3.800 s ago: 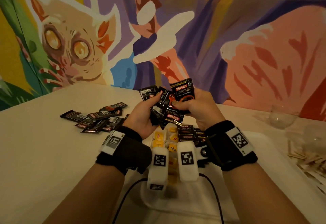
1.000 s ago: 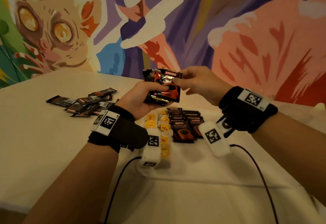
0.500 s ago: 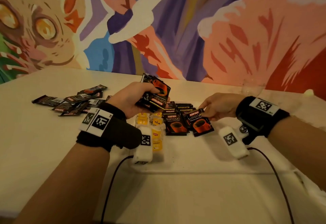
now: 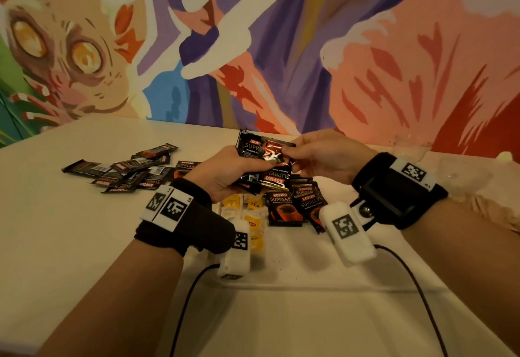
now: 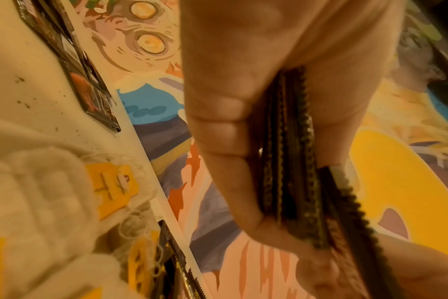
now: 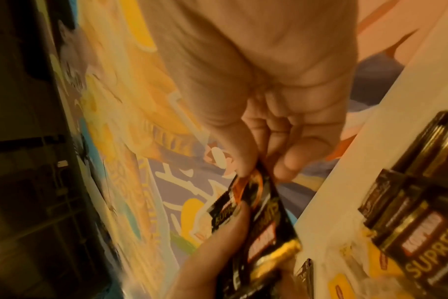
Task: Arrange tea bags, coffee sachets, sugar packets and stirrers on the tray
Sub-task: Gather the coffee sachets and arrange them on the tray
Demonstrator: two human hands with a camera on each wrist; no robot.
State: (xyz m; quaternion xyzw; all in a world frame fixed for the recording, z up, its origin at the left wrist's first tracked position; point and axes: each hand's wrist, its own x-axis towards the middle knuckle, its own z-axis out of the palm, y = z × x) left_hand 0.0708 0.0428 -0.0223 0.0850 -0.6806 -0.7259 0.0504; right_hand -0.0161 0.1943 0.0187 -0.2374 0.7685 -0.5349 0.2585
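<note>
Observed L hand [image 4: 225, 171] raised above tray [image 4: 281, 255], fingers curled round a stack of black coffee sachets [image 4: 253, 159]; serrated edges of stack seen edge-on in L wrist view, clamped betw. thumb and fingers. Noted R hand [image 4: 326, 157] pinching top sachet [image 4: 277, 152] of that stack at its far edge, thumb and forefinger closed on foil; confirmed in R wrist view [image 6: 253, 194]. Top sachet still in contact w/ stack, partly fanned off to the right.

Found placed sachets [image 4: 295, 204] lying flat on tray in overlapping rows, just below both hands, labels up. Found tea bags [image 4: 250, 216] w/ yellow tags on tray, touching left side of placed sachets, partly hidden by L wrist unit. Loose sachets [image 4: 126, 171] piled on table [image 4: 56, 230], off tray, well left of hands. Dark specks seen on tray surface. Clear plastic item at far right too blurred to identify. Stirrers and sugar packets not identifiable. Painted mural [image 4: 281, 47] on wall behind table.
</note>
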